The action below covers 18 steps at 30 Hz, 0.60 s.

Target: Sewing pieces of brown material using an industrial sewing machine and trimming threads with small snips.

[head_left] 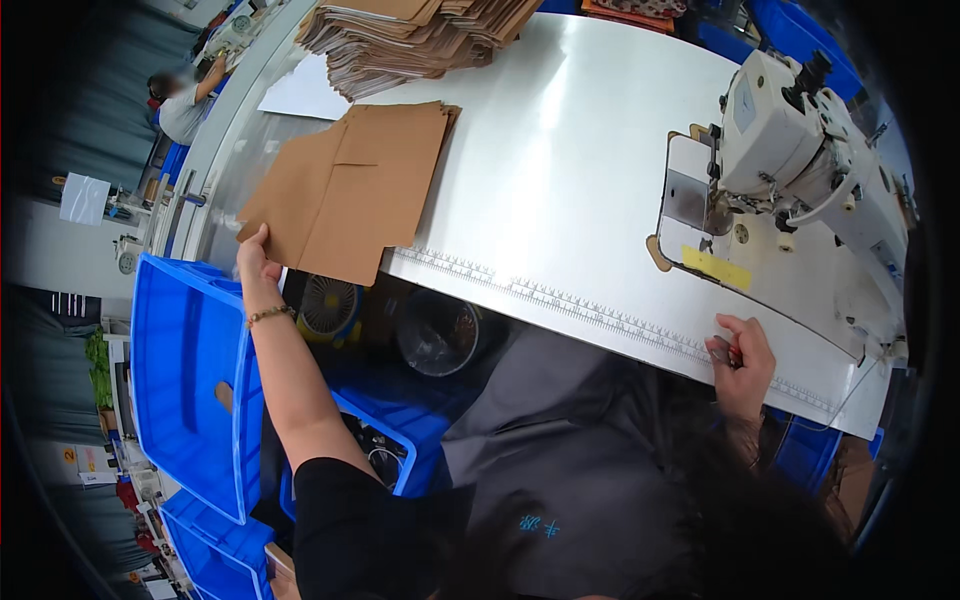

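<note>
Brown paper sheets (355, 195) are gripped by the left hand (256, 262), overhanging the table's (570, 170) front edge near its left end; a small red item (736, 355) is clasped by the right hand (747, 370) at that edge.

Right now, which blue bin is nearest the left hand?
The large blue bin left of the forearm, below the left hand; other blue bins sit farther.

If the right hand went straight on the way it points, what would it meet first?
Probably the yellow strip by the sewing machine, though the height of the right hand is unclear.
</note>
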{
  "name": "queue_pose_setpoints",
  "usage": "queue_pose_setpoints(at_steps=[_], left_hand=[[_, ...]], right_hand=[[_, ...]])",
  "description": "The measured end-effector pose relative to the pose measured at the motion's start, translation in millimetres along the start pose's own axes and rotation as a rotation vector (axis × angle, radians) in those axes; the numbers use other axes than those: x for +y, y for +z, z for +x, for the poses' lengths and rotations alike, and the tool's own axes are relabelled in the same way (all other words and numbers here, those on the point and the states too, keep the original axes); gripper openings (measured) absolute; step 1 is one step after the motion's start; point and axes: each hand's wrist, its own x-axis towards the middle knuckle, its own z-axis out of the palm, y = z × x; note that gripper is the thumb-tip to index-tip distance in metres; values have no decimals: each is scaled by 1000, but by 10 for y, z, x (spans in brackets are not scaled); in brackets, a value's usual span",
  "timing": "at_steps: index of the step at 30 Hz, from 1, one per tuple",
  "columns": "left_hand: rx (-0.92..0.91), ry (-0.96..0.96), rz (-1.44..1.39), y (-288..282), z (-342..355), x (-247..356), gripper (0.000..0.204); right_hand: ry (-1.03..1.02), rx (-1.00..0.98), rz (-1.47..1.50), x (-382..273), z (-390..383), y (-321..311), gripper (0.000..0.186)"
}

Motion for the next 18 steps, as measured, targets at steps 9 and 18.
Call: queue_pose_setpoints(at_steps=[9,18], left_hand=[[42,57,-125,-88,348,-248,32],[283,395,220,28,68,-334,57]], right_hand=[[2,-13,-22,-24,-2,-8,37],[-15,8,-11,-24,9,26,35]])
